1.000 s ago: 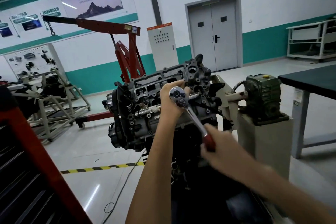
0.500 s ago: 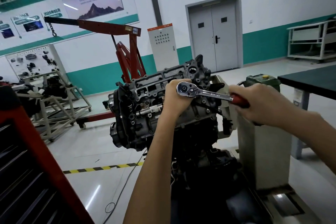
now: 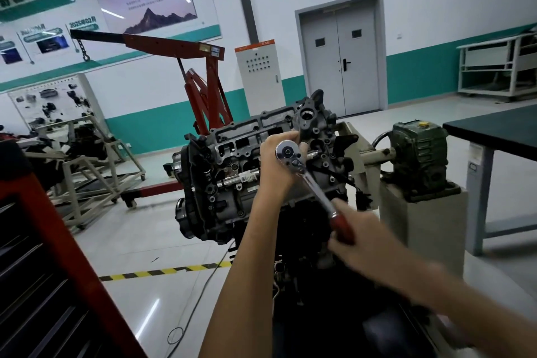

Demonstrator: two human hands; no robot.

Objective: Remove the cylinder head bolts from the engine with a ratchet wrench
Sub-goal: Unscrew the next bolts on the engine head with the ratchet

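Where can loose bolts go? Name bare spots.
Bare: the visible top of the dark workbench right of the green gearbox; the pale floor between the red hoist leg and striped tape. Crowded: the grey engine head around the red-handled ratchet.

Glossy floor (image 3: 122,241) bears a pedestal (image 3: 421,229) at four o'clock, gearbox (image 3: 418,154) on top; red crane (image 3: 209,96) at eleven, frame (image 3: 96,171) at nine, striped tape (image 3: 162,272) and cable (image 3: 191,314) at seven.
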